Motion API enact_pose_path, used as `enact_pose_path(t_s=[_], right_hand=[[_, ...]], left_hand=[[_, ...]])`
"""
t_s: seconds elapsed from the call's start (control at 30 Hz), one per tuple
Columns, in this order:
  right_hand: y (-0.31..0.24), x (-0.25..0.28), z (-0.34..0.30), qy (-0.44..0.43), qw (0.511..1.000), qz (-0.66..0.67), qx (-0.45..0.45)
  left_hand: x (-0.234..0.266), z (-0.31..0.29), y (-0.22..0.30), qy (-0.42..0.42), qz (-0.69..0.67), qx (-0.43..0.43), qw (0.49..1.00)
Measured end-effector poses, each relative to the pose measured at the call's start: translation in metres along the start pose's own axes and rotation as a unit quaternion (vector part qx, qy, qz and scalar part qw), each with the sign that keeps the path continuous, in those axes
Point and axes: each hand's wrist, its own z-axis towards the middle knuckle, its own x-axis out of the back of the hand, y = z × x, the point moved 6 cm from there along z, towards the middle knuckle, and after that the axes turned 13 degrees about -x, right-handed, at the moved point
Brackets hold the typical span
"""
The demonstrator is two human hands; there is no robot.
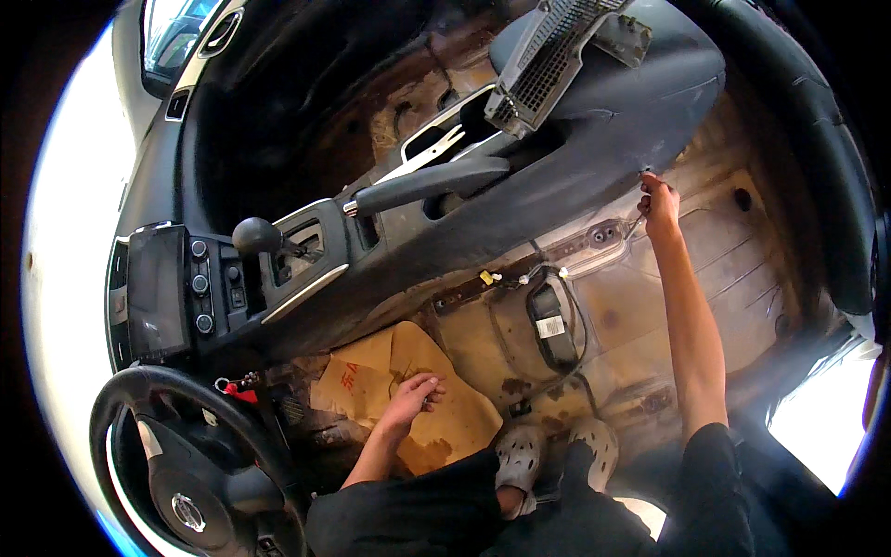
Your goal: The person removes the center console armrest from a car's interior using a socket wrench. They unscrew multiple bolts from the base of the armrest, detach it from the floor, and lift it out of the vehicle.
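Observation:
My right hand (659, 202) reaches to the rear side of the black center console (594, 139). Its fingers are pinched together against the panel's lower edge, and what they hold, if anything, is too small to name. My left hand (413, 404) hovers over a sheet of brown paper (455, 390) on the floor, fingers curled inward. Whatever lies inside that curl is hidden. Along the console rise the handbrake lever (432, 186) and the gear shifter (257, 237). A grey grille-like plastic trim piece (548, 70) rests across the console's back part.
The steering wheel (125, 395) stands at the lower left, beside the dashboard screen (158, 292). Wires with a yellow connector (486, 278) run over the bare stained metal floor (631, 316). My light clogs (518, 455) stand there. A black seat (817, 139) curves along the right.

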Motion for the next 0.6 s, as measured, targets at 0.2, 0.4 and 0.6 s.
enact_pose_path(t_s=[0.2,0.4,0.6], right_hand=[[0.006,-0.003,0.003,0.023,0.996,-0.008,-0.089],[-0.002,-0.005,0.000,0.046,0.997,-0.019,-0.064],[-0.006,-0.007,-0.011,0.037,0.999,0.005,-0.002]], left_hand=[[-0.001,-0.001,0.000,0.003,0.013,0.008,1.000],[-0.001,0.001,0.002,0.021,0.008,0.014,1.000],[0.001,0.000,-0.006,0.003,-0.007,0.022,1.000]])
